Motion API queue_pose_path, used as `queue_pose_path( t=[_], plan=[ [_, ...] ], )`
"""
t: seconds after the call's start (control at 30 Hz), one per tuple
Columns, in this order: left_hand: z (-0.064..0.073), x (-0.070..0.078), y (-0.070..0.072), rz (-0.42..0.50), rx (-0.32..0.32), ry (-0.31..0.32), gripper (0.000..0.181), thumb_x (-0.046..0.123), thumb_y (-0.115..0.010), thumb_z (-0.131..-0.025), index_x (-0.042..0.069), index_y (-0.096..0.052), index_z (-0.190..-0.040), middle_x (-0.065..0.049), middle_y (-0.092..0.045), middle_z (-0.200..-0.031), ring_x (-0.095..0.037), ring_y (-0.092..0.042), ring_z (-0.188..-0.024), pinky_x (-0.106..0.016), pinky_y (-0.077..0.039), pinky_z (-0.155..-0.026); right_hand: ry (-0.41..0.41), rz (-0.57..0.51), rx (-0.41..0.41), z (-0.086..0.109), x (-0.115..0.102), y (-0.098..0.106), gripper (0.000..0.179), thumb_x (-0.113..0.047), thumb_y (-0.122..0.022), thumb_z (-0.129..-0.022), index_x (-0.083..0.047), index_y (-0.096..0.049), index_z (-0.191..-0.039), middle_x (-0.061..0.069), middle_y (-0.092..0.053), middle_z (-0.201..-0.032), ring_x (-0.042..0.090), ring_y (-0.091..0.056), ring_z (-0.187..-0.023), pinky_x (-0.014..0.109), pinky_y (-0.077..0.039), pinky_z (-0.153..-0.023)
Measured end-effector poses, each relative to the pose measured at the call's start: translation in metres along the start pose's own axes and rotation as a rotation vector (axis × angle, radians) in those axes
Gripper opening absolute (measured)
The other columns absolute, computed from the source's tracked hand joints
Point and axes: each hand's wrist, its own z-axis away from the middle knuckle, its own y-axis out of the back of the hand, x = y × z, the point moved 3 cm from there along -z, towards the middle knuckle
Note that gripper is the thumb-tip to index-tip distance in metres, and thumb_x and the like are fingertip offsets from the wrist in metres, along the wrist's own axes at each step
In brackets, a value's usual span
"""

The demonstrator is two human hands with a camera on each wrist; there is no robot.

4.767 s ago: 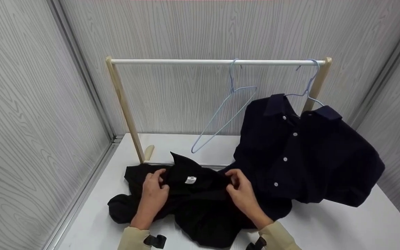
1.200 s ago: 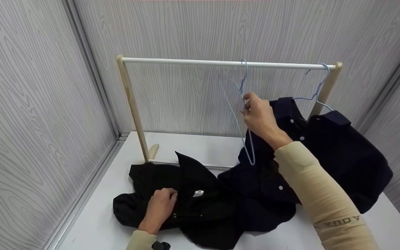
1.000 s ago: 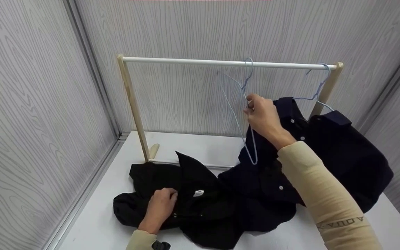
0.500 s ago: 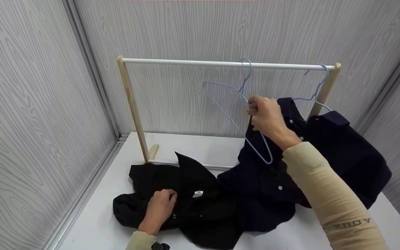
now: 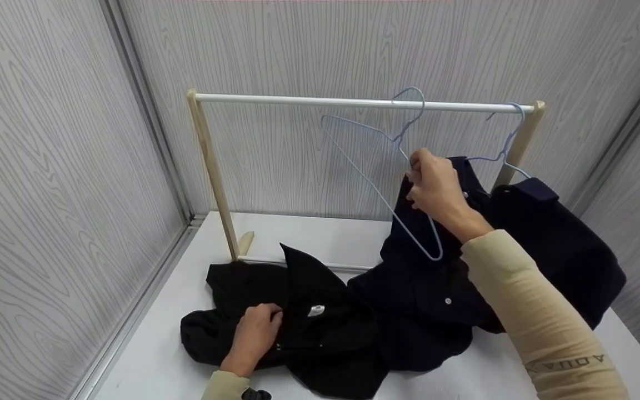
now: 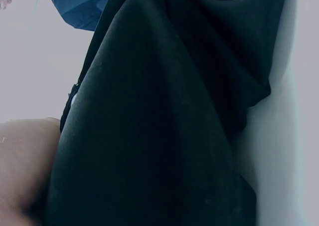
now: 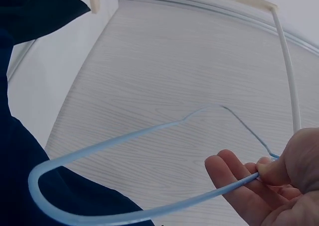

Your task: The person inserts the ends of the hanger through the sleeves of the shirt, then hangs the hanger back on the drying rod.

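A light-blue wire clothes hanger [image 5: 378, 191] is pinched between thumb and fingers of my right hand [image 5: 436, 183], on its sloping shoulder below the hook. Its hook arches over the white rail [image 5: 298, 100], with the top standing higher than the rail. In the right wrist view the hanger's rounded corner [image 7: 42, 186] points away from the hand. My left hand [image 5: 256, 333] holds the black shirt [image 5: 331, 344] with curled fingers, left of the white collar label [image 5: 316, 310]. The left wrist view shows black cloth [image 6: 144, 111] raised in a fold beside the hand.
A navy button-up shirt [image 5: 553, 250] hangs on a second blue hanger [image 5: 506, 150] at the rail's right end, its lower part spread beside the black shirt. Wooden posts [image 5: 214, 178] carry the rail above a white table [image 5: 309, 230]. Wood-grain panels [image 5: 275, 50] enclose the back and sides.
My right hand left the black shirt and took hold of the hanger. Lately it has shifted right with it, turning the hanger and lifting its hook higher. The left hand stays on the shirt.
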Motion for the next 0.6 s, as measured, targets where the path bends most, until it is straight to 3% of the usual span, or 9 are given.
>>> queue_pose_path(
  t=[0.3,0.6],
  plan=[
    [0.001,0.0,0.0,0.005,-0.005,0.002,0.01,0.008,-0.068,-0.091,0.005,-0.076,-0.095,-0.011,-0.075,-0.095,-0.026,-0.072,-0.082,-0.042,-0.057,-0.069,0.027,-0.023,0.024,0.003,0.006,0.006,0.012,0.007,-0.047,-0.096,0.004,-0.051,-0.107,0.02,-0.062,-0.096,0.029,-0.07,-0.066,0.025,-0.054,-0.047],
    [0.002,-0.002,0.002,0.007,0.014,-0.012,0.009,0.007,-0.068,-0.09,0.005,-0.076,-0.095,-0.011,-0.075,-0.095,-0.026,-0.072,-0.083,-0.043,-0.057,-0.069,0.095,0.035,0.002,0.018,0.013,0.002,0.007,0.007,-0.049,-0.096,0.002,-0.051,-0.1,0.019,-0.059,-0.092,0.029,-0.069,-0.067,0.03,-0.055,-0.051]
  ],
)
